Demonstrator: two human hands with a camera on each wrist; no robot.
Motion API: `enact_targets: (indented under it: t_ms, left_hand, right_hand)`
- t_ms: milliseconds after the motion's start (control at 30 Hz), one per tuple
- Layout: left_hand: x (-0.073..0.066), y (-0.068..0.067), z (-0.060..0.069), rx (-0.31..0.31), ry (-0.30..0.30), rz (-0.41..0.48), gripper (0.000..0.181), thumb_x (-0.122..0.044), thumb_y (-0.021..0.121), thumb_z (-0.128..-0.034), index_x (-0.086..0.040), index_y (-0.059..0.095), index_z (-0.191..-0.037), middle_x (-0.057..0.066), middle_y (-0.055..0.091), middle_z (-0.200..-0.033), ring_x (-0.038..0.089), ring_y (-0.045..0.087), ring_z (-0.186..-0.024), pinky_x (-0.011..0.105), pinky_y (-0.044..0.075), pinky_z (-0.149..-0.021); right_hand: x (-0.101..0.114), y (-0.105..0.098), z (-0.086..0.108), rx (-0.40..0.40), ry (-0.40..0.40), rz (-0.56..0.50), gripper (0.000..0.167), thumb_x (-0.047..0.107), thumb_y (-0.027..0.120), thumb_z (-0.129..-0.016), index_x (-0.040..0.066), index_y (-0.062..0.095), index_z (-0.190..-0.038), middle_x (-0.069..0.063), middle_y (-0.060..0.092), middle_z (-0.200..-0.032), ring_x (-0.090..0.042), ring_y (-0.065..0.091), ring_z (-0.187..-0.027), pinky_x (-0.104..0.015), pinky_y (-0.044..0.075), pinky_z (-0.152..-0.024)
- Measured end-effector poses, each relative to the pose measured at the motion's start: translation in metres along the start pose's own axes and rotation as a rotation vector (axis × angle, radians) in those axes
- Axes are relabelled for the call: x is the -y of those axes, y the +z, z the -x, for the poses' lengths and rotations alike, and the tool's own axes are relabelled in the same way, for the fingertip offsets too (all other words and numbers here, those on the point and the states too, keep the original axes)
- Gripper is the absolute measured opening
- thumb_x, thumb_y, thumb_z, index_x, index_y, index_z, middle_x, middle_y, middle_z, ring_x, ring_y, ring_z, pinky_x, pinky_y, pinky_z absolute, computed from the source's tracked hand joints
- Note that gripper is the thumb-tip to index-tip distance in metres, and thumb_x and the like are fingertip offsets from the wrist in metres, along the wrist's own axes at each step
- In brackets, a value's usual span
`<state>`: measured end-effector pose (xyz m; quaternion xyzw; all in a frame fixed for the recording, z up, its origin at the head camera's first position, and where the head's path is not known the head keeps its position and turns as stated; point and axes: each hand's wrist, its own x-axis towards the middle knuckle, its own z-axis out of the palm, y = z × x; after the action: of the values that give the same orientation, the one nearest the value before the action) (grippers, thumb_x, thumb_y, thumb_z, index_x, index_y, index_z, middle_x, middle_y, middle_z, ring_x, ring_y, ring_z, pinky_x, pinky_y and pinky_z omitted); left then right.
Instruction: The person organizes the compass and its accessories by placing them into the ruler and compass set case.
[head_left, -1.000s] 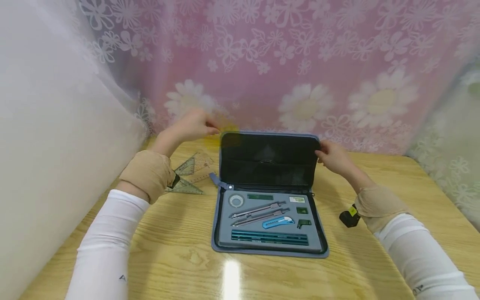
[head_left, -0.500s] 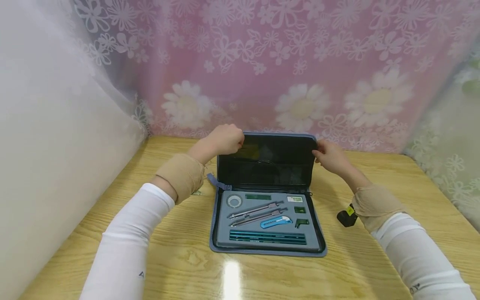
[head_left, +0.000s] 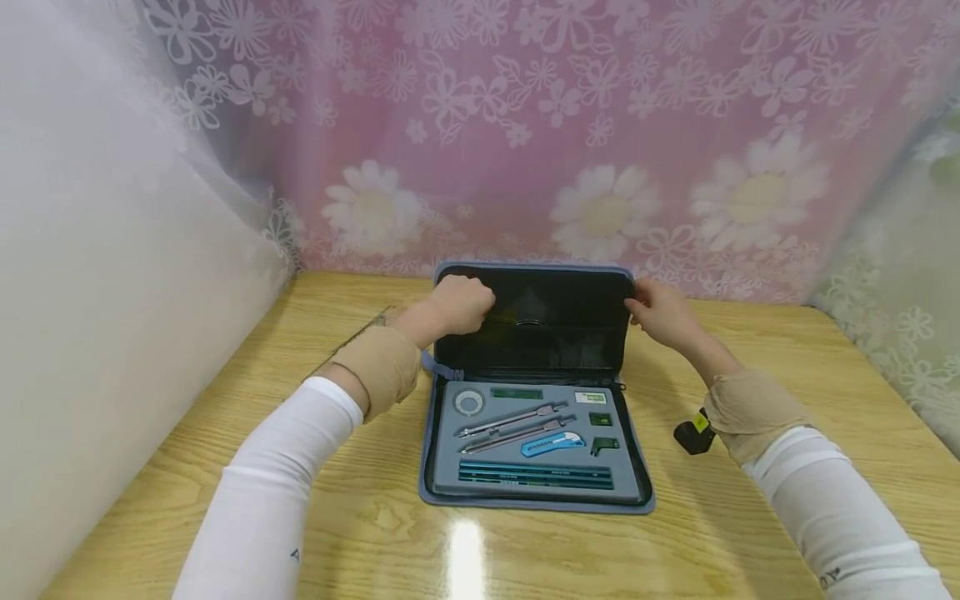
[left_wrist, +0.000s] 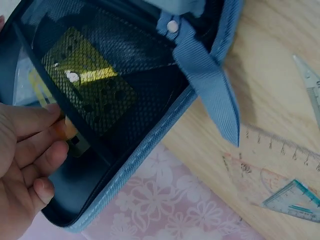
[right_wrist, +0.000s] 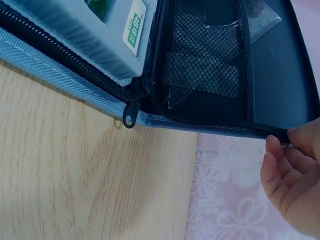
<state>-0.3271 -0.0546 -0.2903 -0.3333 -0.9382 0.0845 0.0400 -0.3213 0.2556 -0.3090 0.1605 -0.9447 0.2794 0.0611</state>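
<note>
A blue zip case [head_left: 536,504] stands unzipped on the table, its black lid [head_left: 562,308] raised at the back. My left hand [head_left: 461,304] is at the lid's left half. Its thumb and fingers pinch a see-through yellow template [left_wrist: 92,82] with cut-out holes, most of which sits behind the lid's mesh pocket [left_wrist: 135,45]. My right hand [head_left: 663,312] grips the lid's right edge between thumb and fingers. Grey foam in the base holds two metal compasses [head_left: 517,432], a blue cutter [head_left: 552,444], green pencils [head_left: 536,474], a tape roll [head_left: 468,402] and an eraser [head_left: 590,398].
Clear set squares [left_wrist: 290,200] lie on the wooden table [head_left: 360,533] left of the case, partly hidden by my left arm in the head view. A blue strap [left_wrist: 210,90] sticks out at the hinge. A flowered curtain [head_left: 495,167] hangs behind, and a white wall [head_left: 112,292] stands left.
My left hand has come right from beyond the lid's left corner, then down in front of the lid, with the yellow template. My right hand stays at the lid's edge.
</note>
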Motion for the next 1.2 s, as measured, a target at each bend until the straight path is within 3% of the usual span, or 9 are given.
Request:
enact_targets:
  t_ms: [200, 467, 600, 700, 767, 933, 1033, 1100, 1200]
  left_hand:
    - [-0.002, 0.006, 0.002, -0.008, 0.001, 0.002, 0.032, -0.006, 0.054, -0.0886, -0.015, 0.047, -0.059, -0.002, 0.039, -0.055, 0.013, 0.038, -0.055, 0.028, 0.031, -0.053]
    - [-0.001, 0.004, 0.005, 0.094, -0.003, 0.04, 0.022, -0.005, 0.056, -0.0872, -0.012, 0.06, -0.066, 0.0, 0.053, -0.065, 0.015, 0.047, -0.061, 0.03, 0.04, -0.059]
    - [0.004, 0.003, 0.01, 0.049, 0.005, 0.073, 0.03, -0.003, 0.054, -0.0878, -0.014, 0.054, -0.059, -0.002, 0.046, -0.058, 0.014, 0.042, -0.059, 0.029, 0.037, -0.058]
    - [0.014, 0.002, 0.016, 0.0, -0.003, 0.145, 0.035, -0.001, 0.049, -0.0893, -0.014, 0.046, -0.057, -0.002, 0.033, -0.054, 0.013, 0.03, -0.055, 0.028, 0.03, -0.055]
    - [0.023, 0.002, 0.022, -0.031, -0.021, 0.183, 0.032, -0.001, 0.047, -0.0907, -0.012, 0.05, -0.06, -0.002, 0.033, -0.056, 0.012, 0.028, -0.054, 0.028, 0.029, -0.054]
    - [0.045, 0.006, 0.04, -0.134, -0.116, 0.178, 0.02, -0.015, 0.055, -0.0922, -0.01, 0.063, -0.075, 0.0, 0.053, -0.065, 0.014, 0.048, -0.057, 0.03, 0.041, -0.055]
    - [0.059, 0.013, 0.05, -0.17, -0.211, 0.175, 0.028, -0.022, 0.056, -0.0919, -0.01, 0.055, -0.067, -0.001, 0.049, -0.058, 0.015, 0.047, -0.053, 0.031, 0.039, -0.051]
    - [0.068, 0.02, 0.057, -0.144, -0.293, 0.206, 0.035, -0.024, 0.056, -0.0918, -0.012, 0.047, -0.06, -0.003, 0.041, -0.052, 0.013, 0.04, -0.048, 0.029, 0.036, -0.049]
    - [0.078, 0.033, 0.068, -0.028, -0.438, 0.287, 0.043, -0.027, 0.058, -0.0903, -0.013, 0.039, -0.055, -0.004, 0.03, -0.048, 0.01, 0.028, -0.044, 0.026, 0.031, -0.048]
  right_hand:
    - [0.001, 0.002, 0.0, 0.003, -0.006, -0.012, 0.019, 0.005, 0.045, -0.096, -0.008, 0.052, -0.108, -0.024, 0.059, -0.092, -0.028, 0.058, -0.073, -0.031, 0.047, -0.058]
    - [0.001, 0.003, -0.001, 0.003, 0.0, -0.008, 0.021, 0.005, 0.046, -0.095, -0.008, 0.051, -0.11, -0.025, 0.059, -0.094, -0.029, 0.059, -0.074, -0.035, 0.049, -0.059]
    - [0.0, 0.003, -0.002, 0.008, -0.005, -0.015, 0.022, 0.006, 0.045, -0.096, -0.009, 0.051, -0.111, -0.025, 0.059, -0.094, -0.029, 0.059, -0.075, -0.035, 0.049, -0.059]
    - [-0.002, 0.003, -0.002, 0.007, -0.007, -0.01, 0.022, 0.006, 0.044, -0.097, -0.009, 0.051, -0.111, -0.025, 0.058, -0.094, -0.03, 0.059, -0.075, -0.035, 0.049, -0.059]
    - [-0.002, 0.003, -0.002, 0.003, -0.006, -0.008, 0.022, 0.007, 0.043, -0.097, -0.009, 0.051, -0.111, -0.025, 0.058, -0.094, -0.031, 0.059, -0.076, -0.036, 0.049, -0.06]
    - [-0.003, 0.001, -0.001, 0.002, 0.0, -0.008, 0.023, 0.007, 0.044, -0.097, -0.008, 0.05, -0.113, -0.026, 0.058, -0.095, -0.032, 0.059, -0.077, -0.036, 0.05, -0.061]
    - [-0.003, 0.001, -0.001, 0.009, 0.004, -0.014, 0.024, 0.008, 0.043, -0.097, -0.009, 0.049, -0.114, -0.026, 0.057, -0.097, -0.032, 0.059, -0.077, -0.036, 0.05, -0.061]
    - [-0.002, 0.001, -0.001, 0.011, 0.006, -0.015, 0.024, 0.008, 0.043, -0.098, -0.009, 0.049, -0.114, -0.027, 0.057, -0.098, -0.031, 0.059, -0.077, -0.036, 0.05, -0.061]
    - [-0.002, 0.002, -0.001, 0.011, 0.004, -0.014, 0.024, 0.008, 0.042, -0.098, -0.009, 0.049, -0.114, -0.027, 0.057, -0.098, -0.031, 0.059, -0.077, -0.036, 0.05, -0.061]
